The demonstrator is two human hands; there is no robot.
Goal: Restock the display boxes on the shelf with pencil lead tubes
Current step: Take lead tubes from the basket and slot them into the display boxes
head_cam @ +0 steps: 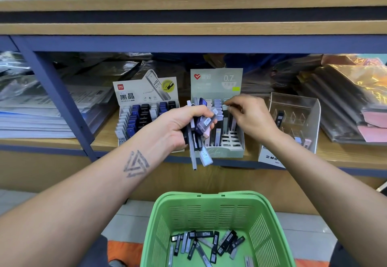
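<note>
The green box (pixel 216 90) on the shelf (pixel 345 157) said "0.7". Left of it, a deli box (pixel 146 107) said "HB 0.5" (full of blue, black and white tubes). The left hand (pixel 178 128) gripped a bunch of lead tubes (pixel 201 132) before the green box. The right hand (pixel 249 115) fingers pinched one tube (pixel 225 107) over it. Below it, a green basket (pixel 261 224) held loose tubes (pixel 207 243).
</note>
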